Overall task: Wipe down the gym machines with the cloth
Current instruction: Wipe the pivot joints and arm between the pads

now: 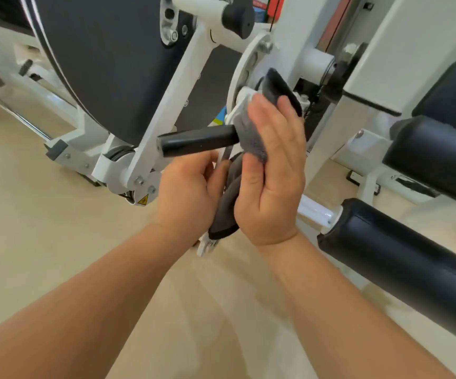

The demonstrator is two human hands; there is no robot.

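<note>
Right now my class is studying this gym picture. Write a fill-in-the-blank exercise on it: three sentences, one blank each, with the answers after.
1. The right hand holds a ____ cloth against the white machine.
2. The handle jutting out left of the cloth is ____ in colour.
3. The cloth's lower end hangs between the person's two ____.
Missing words: grey; black; hands.

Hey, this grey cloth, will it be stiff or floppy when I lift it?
Likely floppy: the cloth bunches against the black handle and sags below the right hand. Probably light; its fuzzy pile should resist slipping.
</note>
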